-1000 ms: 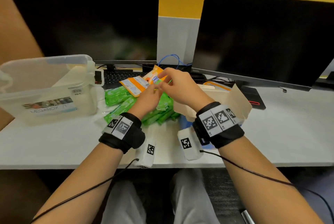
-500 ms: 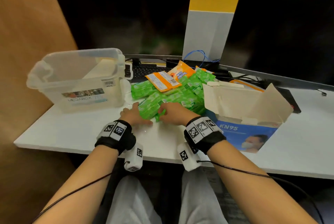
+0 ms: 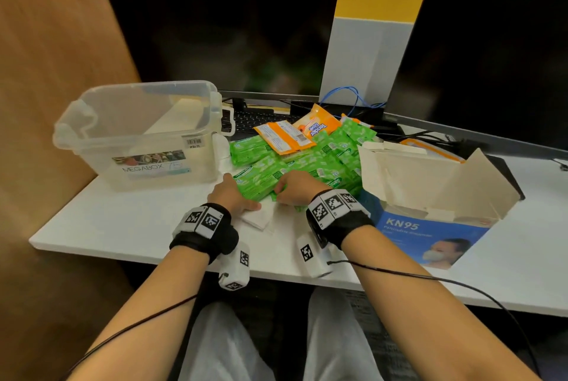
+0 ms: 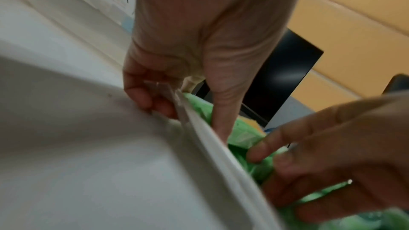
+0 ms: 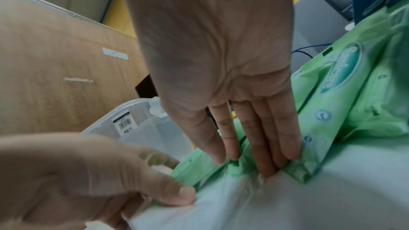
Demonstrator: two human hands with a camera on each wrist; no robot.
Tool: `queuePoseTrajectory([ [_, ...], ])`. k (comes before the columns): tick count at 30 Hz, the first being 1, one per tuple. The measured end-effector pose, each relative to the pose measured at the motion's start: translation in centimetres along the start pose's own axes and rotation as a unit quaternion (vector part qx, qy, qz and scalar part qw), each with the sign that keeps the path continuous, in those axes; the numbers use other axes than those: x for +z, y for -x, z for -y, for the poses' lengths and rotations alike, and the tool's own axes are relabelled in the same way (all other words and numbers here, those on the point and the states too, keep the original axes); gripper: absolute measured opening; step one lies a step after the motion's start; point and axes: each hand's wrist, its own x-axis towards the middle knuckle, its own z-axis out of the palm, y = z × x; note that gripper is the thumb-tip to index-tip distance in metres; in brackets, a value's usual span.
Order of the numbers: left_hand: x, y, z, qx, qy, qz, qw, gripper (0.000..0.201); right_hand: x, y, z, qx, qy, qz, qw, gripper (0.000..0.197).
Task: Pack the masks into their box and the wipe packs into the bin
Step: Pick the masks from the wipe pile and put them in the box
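Working at the near edge of the worktop [image 3: 123, 227], both hands low at the pile of green packs [image 3: 310, 165]. Left hand [image 3: 229, 194]: fingers curled, thumb and fingertips pinching the edge of a flat white mask [image 3: 258, 217] in its clear wrap; the left wrist view shows that edge lifted off the surface, between thumb and fingers [image 4: 141, 92]. Right hand [image 3: 299, 188]: fingers straight and together, tips pressing down on the near end of a green pack [image 5: 243, 165] where it overlaps the mask; this grip holds nothing, only presses.

Green packs heaped mid-worktop, between bin and box. 2 orange packs [image 3: 285, 137] lie on the far side of the heap, 1 face down with a barcode showing, 1 printed side up.

Clear bin [image 3: 135, 137] stands left of the heap, labelled MEGABOX; no packs visible inside. Blue KN95 box [image 3: 430, 227] stands right of the heap, flaps open, just beside the right wrist. Its contents cannot be made out.

2 dark monitors [image 3: 221, 33] stand along the far side, a keyboard [image 3: 258, 119] under the left 1.
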Motion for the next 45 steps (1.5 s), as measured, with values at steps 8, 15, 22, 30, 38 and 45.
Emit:
queuePoseTrajectory([
  [8,-3.6,3.1,-2.2,0.108,0.264,0.011,0.958,0.078,1.8,0.4,-0.1,-0.009,-0.034,-0.041,0.999,0.032],
  [15,-4.8,4.9,-5.8,0.191,0.360,-0.112,0.906,0.026,-1.2,4.5,-0.3,-0.082,-0.215,-0.128,0.965,0.039],
  [22,-4.3,6.2,-9.0,0.245,0.524,-0.187,0.794,0.018,-4.8,7.7,-0.2,-0.139,-0.202,-0.189,0.951,0.047],
  [30,-3.9,7.7,-13.0,0.317,0.504,-0.136,0.792,0.031,-8.3,9.5,-3.3,-0.117,-0.265,-0.399,0.870,0.018],
  [38,-0.4,7.9,-16.3,0.354,0.453,-0.145,0.805,0.023,-12.2,14.0,-8.9,-0.116,-0.351,-0.419,0.829,0.032],
  [45,0.9,9.7,-19.8,0.369,0.441,-0.070,0.815,0.017,-12.7,17.1,-12.2,-0.054,-0.319,-0.378,0.867,0.031],
])
